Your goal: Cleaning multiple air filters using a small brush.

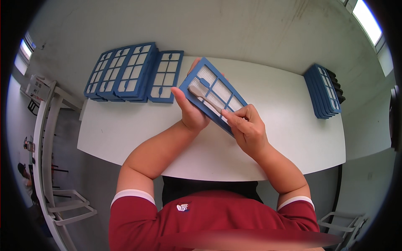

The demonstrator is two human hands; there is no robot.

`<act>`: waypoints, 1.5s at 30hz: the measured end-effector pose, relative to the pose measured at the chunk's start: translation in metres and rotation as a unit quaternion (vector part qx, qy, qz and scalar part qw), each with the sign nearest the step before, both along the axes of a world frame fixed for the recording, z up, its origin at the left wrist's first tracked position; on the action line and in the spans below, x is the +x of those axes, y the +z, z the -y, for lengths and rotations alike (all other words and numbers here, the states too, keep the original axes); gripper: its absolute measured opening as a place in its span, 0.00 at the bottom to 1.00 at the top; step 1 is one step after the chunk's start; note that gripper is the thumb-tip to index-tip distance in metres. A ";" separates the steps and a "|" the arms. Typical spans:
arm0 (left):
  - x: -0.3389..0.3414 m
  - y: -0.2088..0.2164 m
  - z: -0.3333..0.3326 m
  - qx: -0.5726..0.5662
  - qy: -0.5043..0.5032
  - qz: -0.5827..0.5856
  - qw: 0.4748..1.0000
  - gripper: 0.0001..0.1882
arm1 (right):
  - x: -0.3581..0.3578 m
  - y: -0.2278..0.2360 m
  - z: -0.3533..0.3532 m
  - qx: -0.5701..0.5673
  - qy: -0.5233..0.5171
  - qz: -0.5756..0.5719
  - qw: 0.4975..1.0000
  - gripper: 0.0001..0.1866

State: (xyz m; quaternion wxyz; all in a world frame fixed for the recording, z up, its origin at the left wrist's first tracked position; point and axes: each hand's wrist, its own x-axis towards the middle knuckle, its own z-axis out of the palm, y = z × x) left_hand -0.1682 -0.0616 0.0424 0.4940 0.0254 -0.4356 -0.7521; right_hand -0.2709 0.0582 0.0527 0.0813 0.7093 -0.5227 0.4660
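Observation:
A blue-framed air filter (215, 90) with white pleats behind a blue grid is held tilted above the table. My left hand (193, 112) supports it from beneath, thumb at its left edge and fingertips showing past the far edge. In my right hand (250, 126) is a slim, pale grey-brown tool with a rounded, spoon-like end (196, 90); its exact kind does not show clearly. The thumb and fingers pinch its handle. The tool lies over the filter's face, its rounded end near the upper left of the frame.
Stacks of similar blue filters (121, 75) stand at the table's far left, beside another filter (166, 77). A further stack (321, 93) with dark pieces behind it sits at the far right. The white table (289, 138) meets a grey wall. A person (25, 178) is at the far left.

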 end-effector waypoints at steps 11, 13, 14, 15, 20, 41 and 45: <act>0.004 0.001 0.007 0.042 -0.008 0.016 0.999 0.52 | -0.006 0.000 -0.002 0.038 0.001 0.038 0.999 0.15; 0.003 -0.001 0.009 0.044 0.002 0.017 0.999 0.52 | -0.001 -0.002 -0.005 0.043 0.012 0.044 0.998 0.15; 0.003 -0.002 0.010 0.044 0.011 0.018 0.999 0.52 | 0.000 -0.002 -0.005 0.047 0.020 0.050 0.997 0.15; 0.003 -0.003 0.011 0.045 0.012 0.018 0.999 0.52 | -0.001 -0.003 -0.005 0.047 0.020 0.050 0.997 0.15; 0.006 -0.007 0.018 0.070 0.006 0.005 0.997 0.54 | -0.005 -0.001 -0.004 0.059 0.024 0.065 0.996 0.16; 0.008 -0.002 0.018 0.094 0.017 0.020 0.995 0.53 | -0.011 -0.010 0.001 0.043 -0.053 0.051 0.996 0.16; 0.009 -0.002 0.021 0.060 0.023 0.029 0.998 0.53 | -0.006 -0.010 -0.002 0.060 -0.026 0.064 0.996 0.16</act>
